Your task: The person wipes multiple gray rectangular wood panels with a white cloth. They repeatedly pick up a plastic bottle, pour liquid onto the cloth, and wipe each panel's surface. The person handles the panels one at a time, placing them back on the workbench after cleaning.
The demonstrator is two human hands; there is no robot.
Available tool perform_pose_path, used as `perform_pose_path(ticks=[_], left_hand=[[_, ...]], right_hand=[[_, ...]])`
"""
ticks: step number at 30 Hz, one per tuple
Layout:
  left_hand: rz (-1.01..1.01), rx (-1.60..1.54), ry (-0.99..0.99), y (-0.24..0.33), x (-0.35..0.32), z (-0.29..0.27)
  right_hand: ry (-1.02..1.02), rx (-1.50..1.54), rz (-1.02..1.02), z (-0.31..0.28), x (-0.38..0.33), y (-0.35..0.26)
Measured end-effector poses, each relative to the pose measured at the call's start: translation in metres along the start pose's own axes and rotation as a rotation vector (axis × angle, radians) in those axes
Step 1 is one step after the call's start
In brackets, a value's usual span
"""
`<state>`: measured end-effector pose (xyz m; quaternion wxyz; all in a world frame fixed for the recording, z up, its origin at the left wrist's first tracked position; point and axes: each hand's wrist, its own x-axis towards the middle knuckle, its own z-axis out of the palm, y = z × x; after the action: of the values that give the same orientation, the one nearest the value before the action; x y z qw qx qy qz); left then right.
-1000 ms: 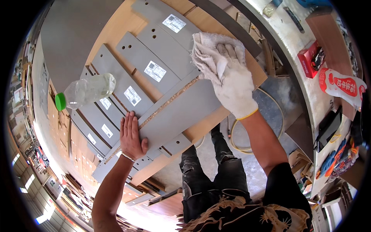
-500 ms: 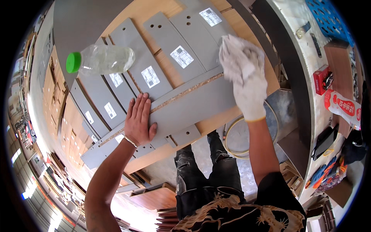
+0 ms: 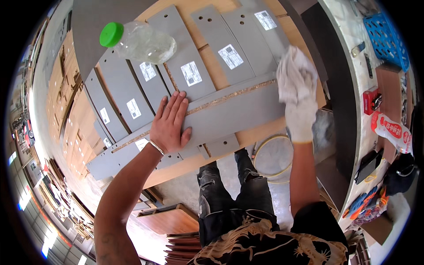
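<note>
White rectangular stickers (image 3: 191,73) are sitting on the grey panels up top, and a red-and-white pouch (image 3: 391,131) plus a small red box (image 3: 371,100) are lying on the right counter.

The left hand (image 3: 170,123) lay flat, palm down, fingers spread (a thin band at the wrist). The right hand (image 3: 300,115), gloved in white, stretched forward, arm nearly straight.

Long grey board (image 3: 229,117) flat across bench, raw chipboard edge showing; crumpled white rag (image 3: 293,75) at right end.
</note>
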<state>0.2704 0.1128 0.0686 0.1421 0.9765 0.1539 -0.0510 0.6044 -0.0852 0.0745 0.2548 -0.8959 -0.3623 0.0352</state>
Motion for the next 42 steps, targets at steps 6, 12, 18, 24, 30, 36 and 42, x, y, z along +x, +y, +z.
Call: perform_pose_path(ticks=[6, 12, 18, 24, 30, 36, 42], left_hand=[[0.004, -0.004, 0.004, 0.0, 0.003, 0.001], [0.02, 0.002, 0.036, -0.003, 0.004, 0.001], [0.005, 0.021, 0.013, -0.002, 0.003, 0.001], [0.006, 0.011, 0.01, -0.003, 0.001, -0.002], [0.047, -0.003, 0.038, -0.004, 0.006, 0.003], [0.065, 0.001, 0.077, -0.004, 0.003, 0.008], [0.116, 0.047, 0.082, -0.004, 0.008, 0.008]], right_hand=[[0.199, 0.792, 0.444, 0.029, -0.012, 0.001], [-0.122, 0.047, 0.308, 0.0, 0.014, 0.003], [-0.134, 0.253, 0.158, 0.01, 0.01, 0.026], [0.046, 0.321, -0.014, 0.012, -0.055, 0.017], [-0.316, 0.635, -0.153, 0.011, -0.139, -0.098], [-0.306, 0.381, -0.325, 0.025, -0.144, -0.053], [-0.101, 0.259, 0.018, -0.008, -0.073, -0.025]])
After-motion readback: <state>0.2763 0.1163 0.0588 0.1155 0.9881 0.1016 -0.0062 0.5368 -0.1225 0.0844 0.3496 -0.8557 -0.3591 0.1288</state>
